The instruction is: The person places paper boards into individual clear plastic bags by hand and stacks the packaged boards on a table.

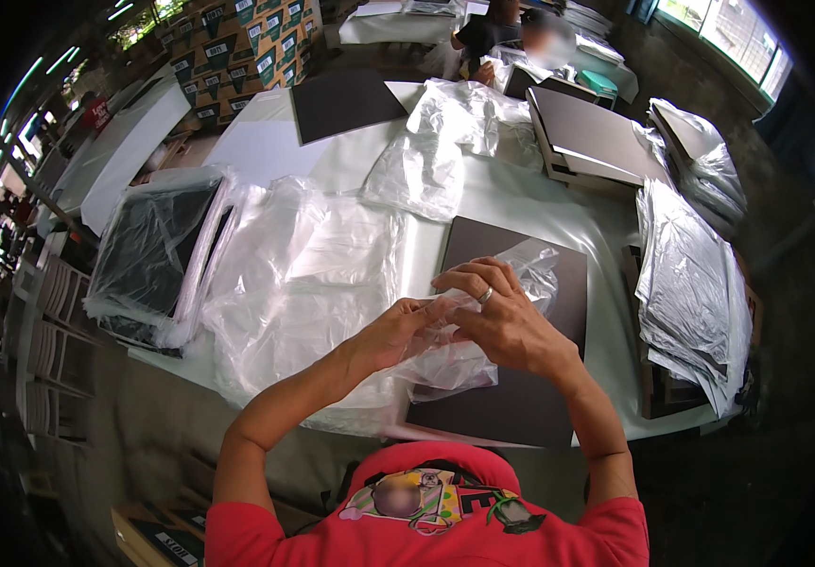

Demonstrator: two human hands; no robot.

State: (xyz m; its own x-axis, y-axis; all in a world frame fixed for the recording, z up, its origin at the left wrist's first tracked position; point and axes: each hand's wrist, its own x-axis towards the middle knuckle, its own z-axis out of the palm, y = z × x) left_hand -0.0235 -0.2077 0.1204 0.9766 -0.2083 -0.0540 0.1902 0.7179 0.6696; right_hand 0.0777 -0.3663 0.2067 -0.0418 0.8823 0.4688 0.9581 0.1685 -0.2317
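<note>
Both hands are gathered over a dark brown flat board (521,406) that lies near the table's front edge. My left hand (406,326) pinches a crumpled clear plastic bag (459,367) between thumb and fingers. On the bag's other side, my right hand (502,317), with a ring on one finger, grips the same plastic with its fingers bent. Part of the bag sticks up beyond the right hand, and part hangs down over the board. To the left of my hands, a pile of clear plastic bags (332,255) is spread on the table.
A stack of plastic-wrapped dark boards (157,255) stands at the left. Wrapped flat packs (691,283) and brown boards (597,132) are piled at the right. A black board (346,102) and more loose plastic (436,142) lie farther back. Another person (493,38) sits beyond the table.
</note>
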